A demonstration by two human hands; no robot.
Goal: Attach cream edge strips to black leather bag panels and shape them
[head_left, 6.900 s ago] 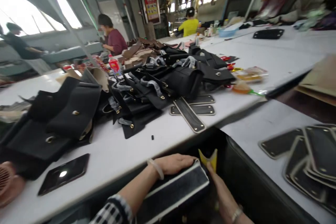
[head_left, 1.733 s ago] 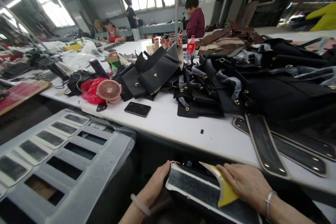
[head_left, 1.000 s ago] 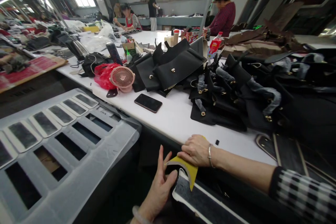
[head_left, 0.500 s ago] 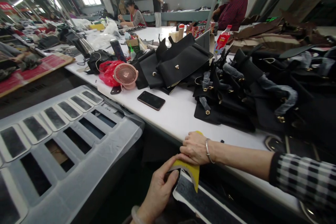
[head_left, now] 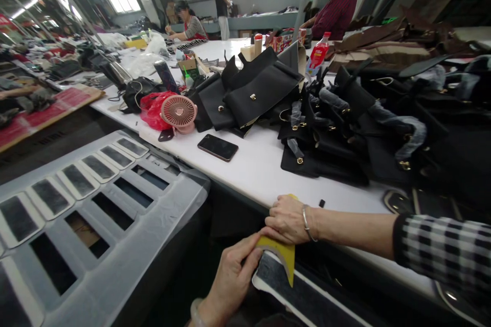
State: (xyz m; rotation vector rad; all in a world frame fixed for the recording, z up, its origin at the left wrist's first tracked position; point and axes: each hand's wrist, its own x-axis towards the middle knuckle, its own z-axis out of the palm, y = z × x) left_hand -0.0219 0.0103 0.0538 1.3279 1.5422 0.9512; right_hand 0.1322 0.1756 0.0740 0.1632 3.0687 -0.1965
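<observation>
My right hand (head_left: pixel 287 218), wearing a silver bangle, is closed over a stiff yellow curved sheet (head_left: pixel 284 251) with a greyish underside. My left hand (head_left: pixel 237 268) pinches the near left end of that sheet between thumb and fingers. Just below the sheet lies a long dark panel with white edges (head_left: pixel 303 291), its rounded end close to my left thumb. The sheet's pointed corner hangs over this panel; whether the two touch I cannot tell. My right palm and fingertips are hidden behind the knuckles and the sheet.
Left stands a grey rack (head_left: pixel 153 230) with similar dark, white-edged panels (head_left: pixel 49 198). On the white table (head_left: pixel 261 184) are a phone (head_left: pixel 218 147), a pink fan (head_left: pixel 178 112), black bags (head_left: pixel 264 92) and a red-labelled bottle (head_left: pixel 319 53). People work farther back.
The view has shifted slightly, so the table items sit a little farther left. Both hands keep their hold on the yellow sheet, with hardly any visible movement.
</observation>
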